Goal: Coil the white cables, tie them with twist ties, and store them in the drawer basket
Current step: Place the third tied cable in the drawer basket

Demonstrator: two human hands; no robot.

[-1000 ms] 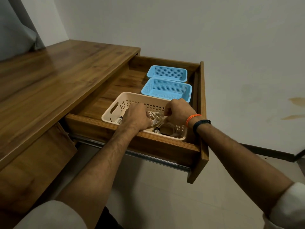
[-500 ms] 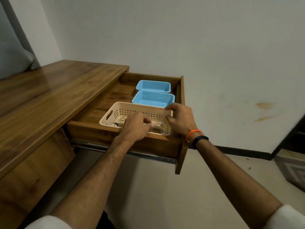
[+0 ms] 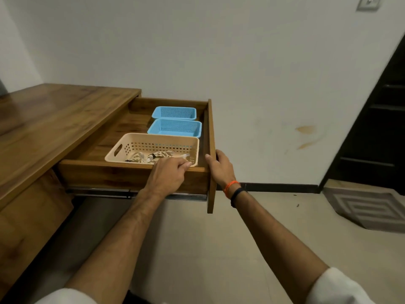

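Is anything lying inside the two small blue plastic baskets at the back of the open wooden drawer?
No, both blue baskets show only bare mesh; the cables lie in the beige basket.

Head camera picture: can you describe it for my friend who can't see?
A person's right hand grips the front of an open wooden drawer, and the left hand rests at a beige basket holding coiled white cables. Two blue baskets sit behind it.

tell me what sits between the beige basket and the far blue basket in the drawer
A second blue basket sits between the beige basket and the far blue basket, as the head view shows.
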